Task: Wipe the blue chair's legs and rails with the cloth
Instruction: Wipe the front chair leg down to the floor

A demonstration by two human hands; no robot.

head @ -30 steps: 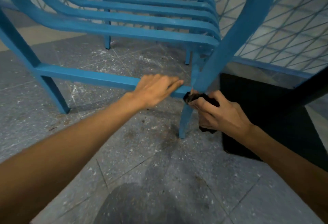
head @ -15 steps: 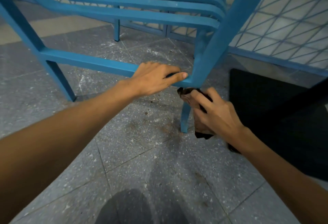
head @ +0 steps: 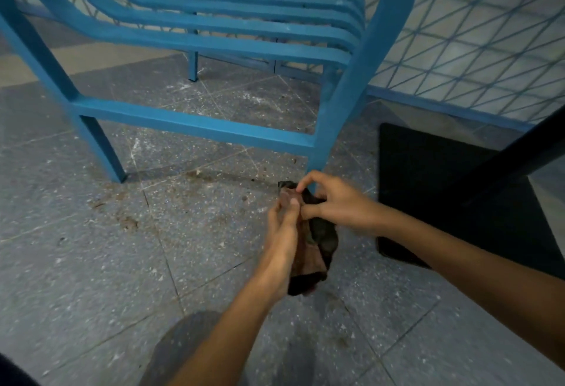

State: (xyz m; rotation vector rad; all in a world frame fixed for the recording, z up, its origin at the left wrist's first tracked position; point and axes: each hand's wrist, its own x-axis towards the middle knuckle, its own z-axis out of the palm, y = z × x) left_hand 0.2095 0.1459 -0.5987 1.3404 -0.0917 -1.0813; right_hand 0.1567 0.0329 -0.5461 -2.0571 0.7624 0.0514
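The blue chair stands on the floor ahead, its slatted seat at the top of the view. A lower side rail runs between the left leg and the right front leg. Just below the foot of that right leg, both hands hold a dark brown-and-black cloth that hangs down between them. My left hand pinches the cloth's upper edge from the left. My right hand pinches the same top part from the right. Neither hand touches the chair.
A black mat or base lies on the floor to the right, with a dark bar slanting over it. A blue lattice fence runs behind. The grey speckled tiles carry dirt and white marks under the chair.
My left hand has left the side rail and joined the right hand on the cloth. Both hands and the cloth have dropped away from the right leg, toward me.
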